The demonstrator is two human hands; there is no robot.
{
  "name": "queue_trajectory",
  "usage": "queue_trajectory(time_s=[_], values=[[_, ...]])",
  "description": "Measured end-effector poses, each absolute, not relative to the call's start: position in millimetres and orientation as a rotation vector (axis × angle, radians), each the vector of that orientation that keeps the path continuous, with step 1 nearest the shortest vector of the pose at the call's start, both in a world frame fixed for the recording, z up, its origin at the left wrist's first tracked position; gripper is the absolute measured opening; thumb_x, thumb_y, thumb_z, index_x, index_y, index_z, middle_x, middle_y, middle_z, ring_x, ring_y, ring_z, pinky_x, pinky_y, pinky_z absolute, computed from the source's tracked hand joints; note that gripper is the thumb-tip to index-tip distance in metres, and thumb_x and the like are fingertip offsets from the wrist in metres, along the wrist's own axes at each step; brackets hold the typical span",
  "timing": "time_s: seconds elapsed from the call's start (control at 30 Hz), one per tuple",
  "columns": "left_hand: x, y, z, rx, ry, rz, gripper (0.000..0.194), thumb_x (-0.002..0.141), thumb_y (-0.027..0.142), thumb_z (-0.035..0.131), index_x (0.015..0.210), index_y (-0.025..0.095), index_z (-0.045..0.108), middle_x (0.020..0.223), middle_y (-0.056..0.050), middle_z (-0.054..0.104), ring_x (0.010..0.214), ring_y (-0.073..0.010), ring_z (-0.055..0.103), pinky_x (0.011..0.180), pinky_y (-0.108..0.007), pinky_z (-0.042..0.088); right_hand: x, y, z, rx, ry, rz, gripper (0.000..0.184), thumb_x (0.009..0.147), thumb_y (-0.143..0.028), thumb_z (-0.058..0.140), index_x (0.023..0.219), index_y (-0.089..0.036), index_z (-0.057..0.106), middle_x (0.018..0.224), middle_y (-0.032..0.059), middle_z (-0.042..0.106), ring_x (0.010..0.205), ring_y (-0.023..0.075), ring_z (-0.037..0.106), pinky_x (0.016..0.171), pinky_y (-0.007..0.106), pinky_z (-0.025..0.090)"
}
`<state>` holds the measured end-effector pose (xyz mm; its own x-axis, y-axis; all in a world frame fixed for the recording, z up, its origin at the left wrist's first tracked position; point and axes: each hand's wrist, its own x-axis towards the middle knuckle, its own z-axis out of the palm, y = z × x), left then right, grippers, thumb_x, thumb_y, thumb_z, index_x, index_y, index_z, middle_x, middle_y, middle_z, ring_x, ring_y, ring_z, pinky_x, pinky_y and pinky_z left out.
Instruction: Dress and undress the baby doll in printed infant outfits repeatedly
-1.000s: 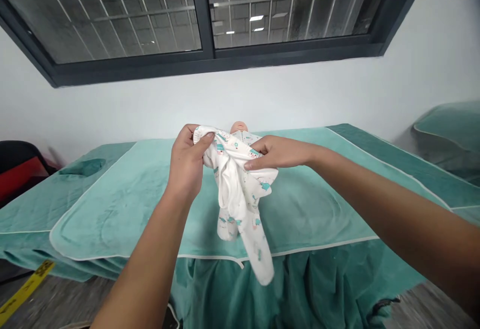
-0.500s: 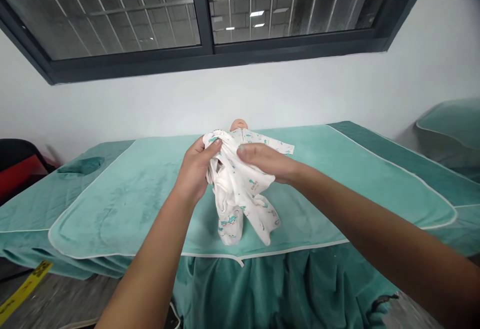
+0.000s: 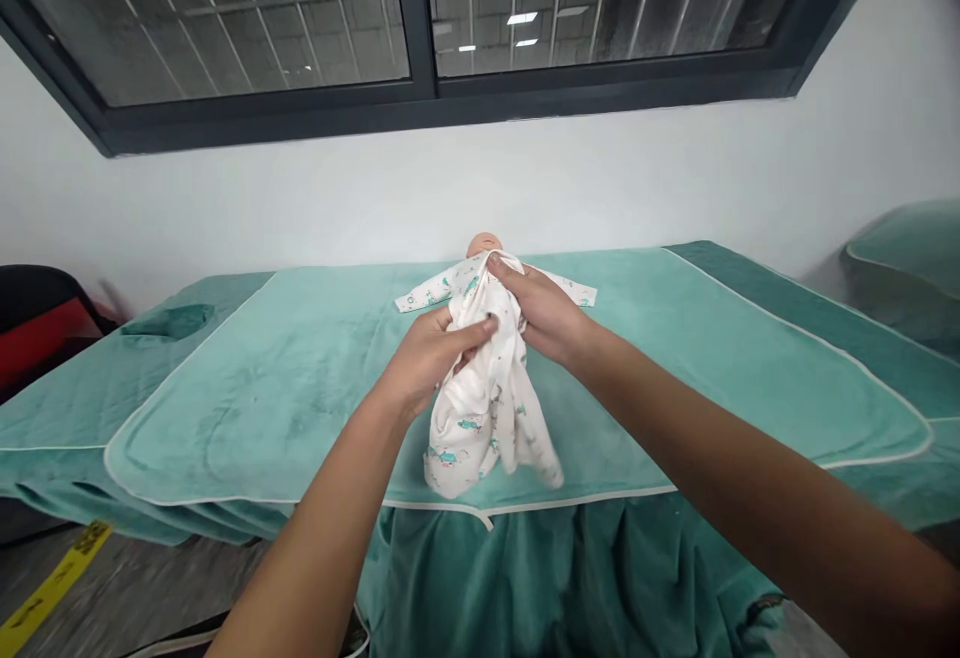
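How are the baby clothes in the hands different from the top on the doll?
The held garment is bunched up in the left hand and right hand; the top on the doll has its sleeves spread wide. The held garment is closer to the camera; the top is behind, partly hidden. Both are white with teal prints.

The left forearm (image 3: 322, 528) slants toward one o'clock, the right forearm (image 3: 720, 448) toward ten, left hand (image 3: 435, 353) and right hand (image 3: 547, 313) near each other, both pinching
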<state>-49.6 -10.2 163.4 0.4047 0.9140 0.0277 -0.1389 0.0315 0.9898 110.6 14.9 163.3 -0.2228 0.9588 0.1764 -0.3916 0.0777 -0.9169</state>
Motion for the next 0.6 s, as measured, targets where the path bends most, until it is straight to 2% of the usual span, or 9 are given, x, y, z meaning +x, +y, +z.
queue_trajectory(time_s=[0.1, 0.17, 0.3, 0.4, 0.5, 0.6], values=[[-46.5, -4.8, 161.2, 1.074, 0.704, 1.210, 0.025, 0.075, 0.032, 0.076, 0.093, 0.018, 0.066, 0.072, 0.000, 0.067, 0.060, -0.0129, 0.062, 0.053, -0.022, 0.048, 106.3, 10.7, 152.2, -0.750, -1.173, 1.431, 0.044, 0.077, -0.060, 0.072, 0.093, -0.019, 0.065, 0.076, 0.0019, 0.068, 0.067, 0.0160, 0.062, 0.065, 0.029, 0.051], [-46.3, -1.6, 163.0, 0.980, 0.652, 1.248, 0.027, 0.074, 0.029, 0.074, 0.097, 0.018, 0.065, 0.077, -0.002, 0.070, 0.067, -0.0171, 0.067, 0.061, -0.026, 0.053, 107.1, 7.2, 145.7, -0.815, -1.280, 1.422, 0.045, 0.077, -0.059, 0.072, 0.097, -0.019, 0.068, 0.081, 0.0028, 0.071, 0.070, 0.0163, 0.064, 0.065, 0.028, 0.051], [-48.5, -1.0, 168.5, 0.907, 0.635, 1.085, 0.030, 0.073, 0.028, 0.071, 0.099, 0.015, 0.067, 0.081, -0.007, 0.073, 0.077, -0.0256, 0.072, 0.069, -0.034, 0.058, 117.3, 1.4, 139.9, -0.806, -1.674, 1.570, 0.047, 0.075, -0.058, 0.074, 0.098, -0.017, 0.071, 0.085, 0.0048, 0.072, 0.074, 0.0186, 0.066, 0.063, 0.028, 0.051], [-50.7, -2.9, 166.3, 0.856, 0.626, 0.897, 0.029, 0.077, 0.035, 0.066, 0.098, 0.014, 0.069, 0.083, -0.010, 0.074, 0.082, -0.0300, 0.072, 0.071, -0.039, 0.059, 122.4, -0.1, 139.7, -0.830, -1.811, 1.613, 0.044, 0.075, -0.056, 0.075, 0.096, -0.017, 0.072, 0.079, 0.0054, 0.071, 0.066, 0.0195, 0.065, 0.056, 0.030, 0.050], [-53.4, -4.2, 156.9, 0.843, 0.615, 0.821, 0.033, 0.083, 0.042, 0.062, 0.098, 0.015, 0.070, 0.091, -0.011, 0.075, 0.086, -0.0301, 0.072, 0.073, -0.039, 0.058, 118.9, 3.0, 138.3, -0.921, -1.581, 1.499, 0.042, 0.077, -0.057, 0.072, 0.092, -0.018, 0.070, 0.074, 0.0051, 0.071, 0.061, 0.0195, 0.064, 0.055, 0.032, 0.051], [-56.5, -6.4, 147.4, 0.948, 0.640, 0.885, 0.036, 0.085, 0.046, 0.064, 0.106, 0.017, 0.070, 0.099, -0.009, 0.075, 0.087, -0.0262, 0.071, 0.073, -0.034, 0.058, 111.6, 10.3, 134.2, -0.876, -1.297, 1.359, 0.042, 0.076, -0.055, 0.074, 0.095, -0.019, 0.069, 0.084, 0.0045, 0.072, 0.072, 0.0198, 0.066, 0.069, 0.033, 0.053]])
